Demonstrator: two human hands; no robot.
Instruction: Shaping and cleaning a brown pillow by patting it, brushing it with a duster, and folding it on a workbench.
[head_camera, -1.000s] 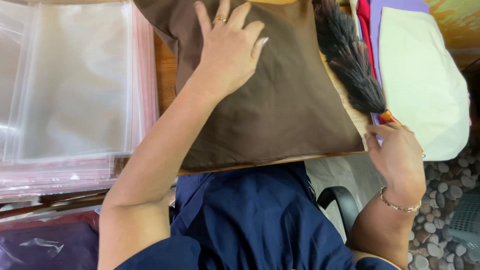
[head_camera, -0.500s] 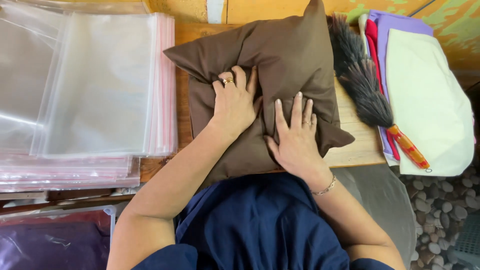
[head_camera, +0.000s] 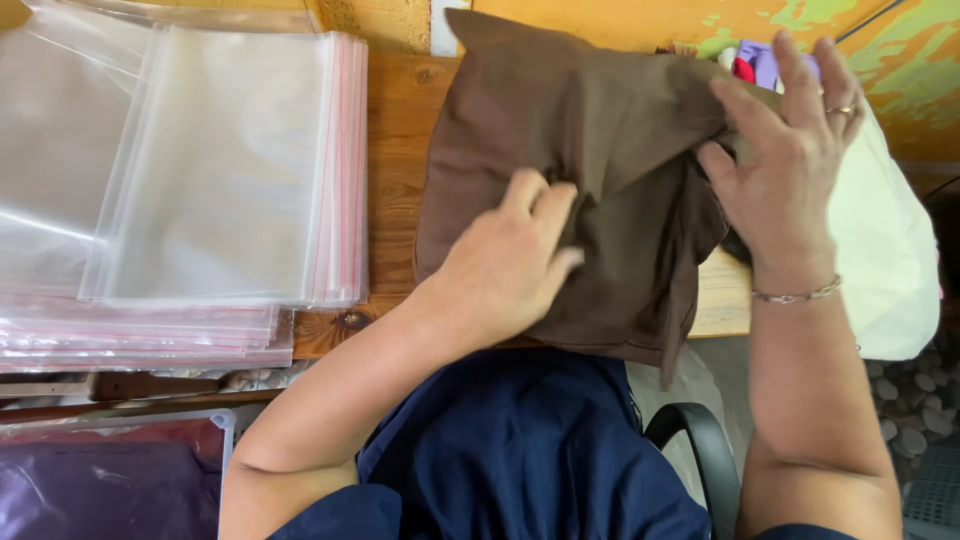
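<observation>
A brown cushion (head_camera: 560, 150) lies on the wooden table (head_camera: 395, 180) in front of me. My left hand (head_camera: 505, 265) presses down on its middle, fingers bunching the fabric. At the cushion's right side my right hand (head_camera: 790, 160), with a ring and a bracelet, grips the edge and folds it inward. The cushion is creased and partly doubled over between the two hands.
A stack of clear plastic zip bags with pink edges (head_camera: 180, 180) covers the table's left side. A white cushion (head_camera: 885, 260) sits at the right, with purple and red fabric (head_camera: 750, 68) behind it. A black chair arm (head_camera: 700, 440) is below. A bag of purple fabric (head_camera: 100, 485) lies lower left.
My right hand moved from the cushion's middle to its right edge and folded it over. The cushion now covers the brush that lay beside it. The view shifted closer.
</observation>
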